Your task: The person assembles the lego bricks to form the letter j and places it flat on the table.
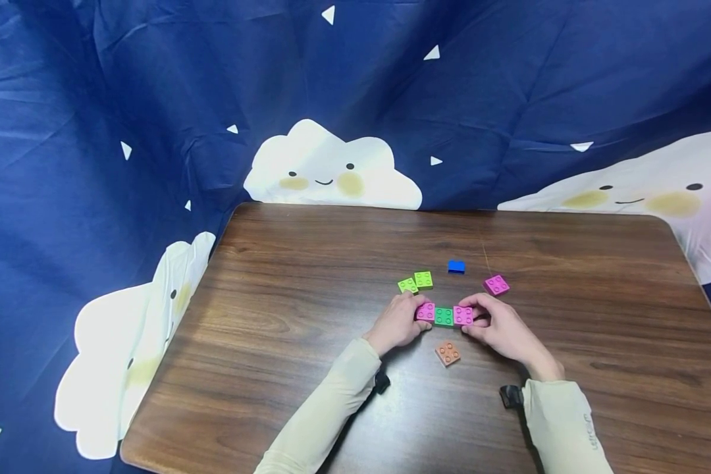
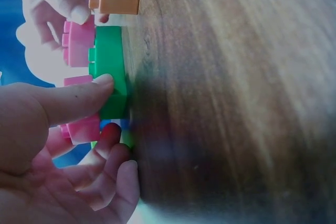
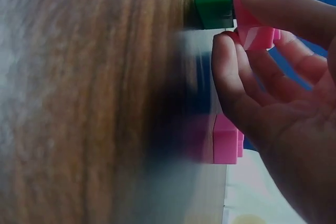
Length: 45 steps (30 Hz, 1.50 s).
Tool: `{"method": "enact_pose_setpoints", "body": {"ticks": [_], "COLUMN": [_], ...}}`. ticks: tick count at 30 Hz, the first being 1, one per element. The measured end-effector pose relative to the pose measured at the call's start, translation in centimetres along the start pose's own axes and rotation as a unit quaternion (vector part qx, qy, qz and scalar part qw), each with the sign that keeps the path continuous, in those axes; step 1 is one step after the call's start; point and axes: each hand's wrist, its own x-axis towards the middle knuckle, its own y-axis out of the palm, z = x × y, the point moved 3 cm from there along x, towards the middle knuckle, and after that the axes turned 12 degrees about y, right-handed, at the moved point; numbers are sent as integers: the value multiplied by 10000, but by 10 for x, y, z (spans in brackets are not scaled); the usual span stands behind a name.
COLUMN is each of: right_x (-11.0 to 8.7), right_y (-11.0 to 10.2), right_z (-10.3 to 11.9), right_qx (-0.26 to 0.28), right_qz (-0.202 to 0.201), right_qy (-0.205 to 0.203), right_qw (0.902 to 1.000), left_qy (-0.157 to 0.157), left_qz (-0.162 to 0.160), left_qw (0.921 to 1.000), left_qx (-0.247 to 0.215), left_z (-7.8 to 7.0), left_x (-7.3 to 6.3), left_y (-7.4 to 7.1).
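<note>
A green toy building brick (image 1: 444,316) lies low on the table between my hands, with a pink brick at each end of its top. My left hand (image 1: 398,321) pinches the left pink brick (image 1: 425,312); in the left wrist view its thumb reaches down over the side of the green brick (image 2: 109,51). On the other end, my right hand (image 1: 505,329) holds the right pink brick (image 1: 463,316) between thumb and fingers. The right wrist view has this pink brick (image 3: 249,11) sitting over the end of the green one, studs facing up.
An orange-brown brick (image 1: 447,353) lies on the wooden table (image 1: 296,276) just in front of the green one. Behind the hands are two lime bricks, one (image 1: 423,280) beside the other (image 1: 408,286), a blue brick (image 1: 456,266) and a loose magenta brick (image 1: 496,285).
</note>
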Motion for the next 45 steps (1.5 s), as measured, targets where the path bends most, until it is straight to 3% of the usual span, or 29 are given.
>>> {"method": "enact_pose_setpoints", "body": {"ticks": [6, 19, 27, 34, 45], "right_x": [1, 1, 1, -1, -2], "right_y": [3, 2, 5, 6, 6], "right_z": [-2, -2, 0, 1, 2], "right_qx": [-172, -207, -265, -281, -388], "right_qz": [-114, -128, -534, -709, -516], "right_qy": [-208, -221, -538, -496, -422], "right_qw": [9996, 9995, 9968, 9959, 9970], "left_qy": [63, 186, 103, 89, 169], "left_qz": [-52, -215, -243, -314, -337], "left_qw": [10000, 9991, 9991, 9988, 9990], "left_qx": [-22, -330, -322, -353, -221], "left_z": [1, 4, 3, 1, 2], "left_x": [0, 0, 1, 1, 2], "left_y": [0, 4, 3, 0, 1]}}
